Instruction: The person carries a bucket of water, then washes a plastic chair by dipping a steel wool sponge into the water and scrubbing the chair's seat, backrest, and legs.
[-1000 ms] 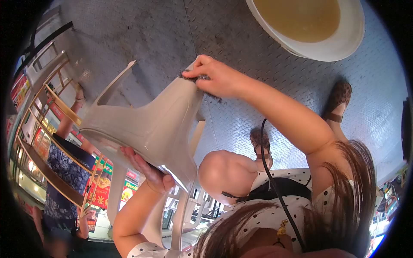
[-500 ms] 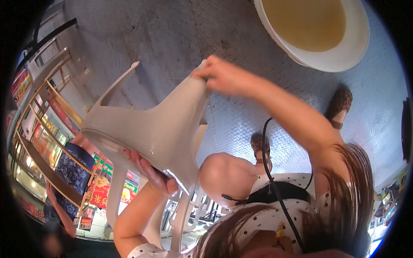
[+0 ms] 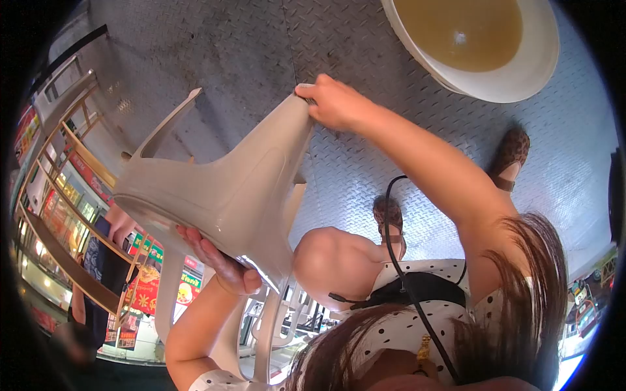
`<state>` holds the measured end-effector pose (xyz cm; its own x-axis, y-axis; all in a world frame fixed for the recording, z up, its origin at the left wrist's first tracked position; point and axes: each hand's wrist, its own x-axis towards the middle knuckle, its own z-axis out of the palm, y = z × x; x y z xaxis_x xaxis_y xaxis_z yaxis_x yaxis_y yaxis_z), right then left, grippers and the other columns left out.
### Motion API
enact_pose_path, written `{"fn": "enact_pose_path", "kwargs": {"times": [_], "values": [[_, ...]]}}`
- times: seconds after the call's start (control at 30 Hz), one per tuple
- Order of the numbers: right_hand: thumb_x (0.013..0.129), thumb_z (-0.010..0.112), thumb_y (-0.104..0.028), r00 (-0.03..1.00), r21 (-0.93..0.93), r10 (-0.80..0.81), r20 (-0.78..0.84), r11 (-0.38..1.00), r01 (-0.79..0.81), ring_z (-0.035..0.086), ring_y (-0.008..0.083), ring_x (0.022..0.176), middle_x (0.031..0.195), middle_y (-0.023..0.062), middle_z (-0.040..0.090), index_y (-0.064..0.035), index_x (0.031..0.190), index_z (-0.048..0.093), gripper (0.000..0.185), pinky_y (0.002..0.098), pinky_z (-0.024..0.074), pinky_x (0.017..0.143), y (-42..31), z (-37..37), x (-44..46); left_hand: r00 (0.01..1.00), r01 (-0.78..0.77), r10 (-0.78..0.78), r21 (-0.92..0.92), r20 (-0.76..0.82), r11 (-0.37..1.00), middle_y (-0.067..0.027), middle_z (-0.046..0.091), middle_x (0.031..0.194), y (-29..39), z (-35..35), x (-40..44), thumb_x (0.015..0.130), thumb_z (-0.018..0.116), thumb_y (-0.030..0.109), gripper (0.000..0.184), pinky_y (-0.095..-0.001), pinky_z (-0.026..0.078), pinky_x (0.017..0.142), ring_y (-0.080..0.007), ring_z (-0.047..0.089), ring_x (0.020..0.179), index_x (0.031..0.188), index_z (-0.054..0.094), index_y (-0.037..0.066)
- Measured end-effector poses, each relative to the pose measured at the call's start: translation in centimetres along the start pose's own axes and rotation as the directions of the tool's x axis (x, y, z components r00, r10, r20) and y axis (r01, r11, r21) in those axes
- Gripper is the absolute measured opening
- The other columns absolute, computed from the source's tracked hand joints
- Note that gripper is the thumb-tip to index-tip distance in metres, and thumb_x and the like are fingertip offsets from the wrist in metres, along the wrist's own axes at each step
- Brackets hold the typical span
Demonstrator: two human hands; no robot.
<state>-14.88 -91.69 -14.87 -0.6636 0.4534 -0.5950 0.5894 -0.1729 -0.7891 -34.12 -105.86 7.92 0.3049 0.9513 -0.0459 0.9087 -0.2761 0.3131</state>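
Observation:
A glossy beige plastic chair (image 3: 218, 186) is tipped over in front of me, with its legs pointing up and away. My left hand (image 3: 218, 260) supports it from below, with the palm and outstretched fingers against the rounded edge of the seat. At the end of one raised leg, my right hand (image 3: 336, 104) has its fingers closed around the tip. Whether anything lies between those fingers and the leg is hidden. Another leg (image 3: 169, 127) sticks up on the left, free of both hands. Beige uprights pass down behind my left forearm.
A white tub (image 3: 443, 75) of cloudy yellowish liquid stands at the upper right on the metal tread-plate floor (image 3: 248, 39). A gold-coloured frame (image 3: 72, 202) is at the left, with a person's arm and dark clothing behind it. A black cable (image 3: 411, 287) hangs across my front.
The chair and both hands appear slightly farther left in view. My right hand stays at the leg's tip, its grip slightly shifted. The person at the left has moved.

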Motion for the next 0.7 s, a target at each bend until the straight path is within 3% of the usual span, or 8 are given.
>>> {"fn": "enact_pose_path", "kwargs": {"times": [0.07,0.27,0.37,0.5,0.6,0.7], "values": [[0.083,0.054,-0.012,0.994,-0.176,0.067,0.086,0.983,-0.051,0.054,0.0343,0.106,0.113,0.0168,0.051,-0.0177,0.13,0.055,0.047,0.0414,0.045,0.091,-0.2,-0.6,3.0,0.999,0.028,-0.029,-0.017,-0.021,0.999,-0.0256,0.013,0.152,0.2,0.1,0.0,0.095,0.022,0.05,0.075,-0.0568,0.007,0.113,-0.0421,0.01,0.141,0.147,0.012,-0.003],[0.082,0.054,-0.011,1.0,-0.266,-0.014,0.008,0.964,0.016,0.053,0.034,0.107,0.114,0.0146,0.053,-0.0179,0.131,0.054,0.05,0.0419,0.0445,0.093,1.4,-0.1,-0.6,0.999,0.038,-0.039,-0.034,-0.019,0.999,-0.0261,0.013,0.152,0.2,0.1,-0.1,0.095,0.025,0.051,0.076,-0.0583,0.005,0.112,-0.0428,0.008,0.141,0.147,0.013,-0.004],[0.081,0.056,-0.009,0.998,-0.336,-0.043,0.037,0.94,0.053,0.053,0.0333,0.108,0.115,0.0138,0.053,-0.018,0.13,0.055,0.05,0.0422,0.0445,0.093,0.5,0.3,3.2,0.999,0.035,-0.036,-0.019,-0.007,0.999,-0.0244,0.011,0.153,0.5,-0.2,0.2,0.095,0.023,0.049,0.074,-0.0549,0.007,0.114,-0.04,0.008,0.142,0.147,0.013,-0.004],[0.082,0.053,-0.009,0.999,-0.302,0.011,0.036,0.953,0.0,0.053,0.0334,0.107,0.117,0.0116,0.053,-0.0173,0.128,0.057,0.047,0.0419,0.0448,0.093,-0.2,-1.1,1.1,1.0,0.015,-0.015,-0.005,0.007,1.0,-0.0223,0.009,0.154,0.3,-0.3,0.5,0.095,0.023,0.047,0.073,-0.0524,0.008,0.115,-0.0368,0.008,0.143,0.147,0.012,-0.003],[0.082,0.052,-0.009,0.999,-0.272,0.017,0.031,0.962,-0.008,0.052,0.0334,0.11,0.119,0.011,0.054,-0.0178,0.127,0.059,0.046,0.0414,0.0444,0.094,-0.3,-1.0,1.1,0.999,0.035,-0.035,-0.026,-0.017,0.999,-0.0275,0.014,0.151,0.2,-0.1,-0.1,0.095,0.025,0.049,0.075,-0.0585,0.006,0.112,-0.0433,0.009,0.141,0.146,0.014,-0.004],[0.082,0.051,-0.008,0.997,-0.297,0.04,0.064,0.955,-0.019,0.052,0.0321,0.112,0.12,0.0112,0.054,-0.0176,0.124,0.061,0.044,0.0414,0.0441,0.095,-1.2,-0.5,4.2,0.998,0.042,-0.045,-0.042,-0.054,0.998,-0.0278,0.015,0.15,0.4,0.1,0.1,0.095,0.025,0.047,0.073,-0.0586,0.007,0.112,-0.0437,0.011,0.141,0.146,0.016,-0.004]]}}
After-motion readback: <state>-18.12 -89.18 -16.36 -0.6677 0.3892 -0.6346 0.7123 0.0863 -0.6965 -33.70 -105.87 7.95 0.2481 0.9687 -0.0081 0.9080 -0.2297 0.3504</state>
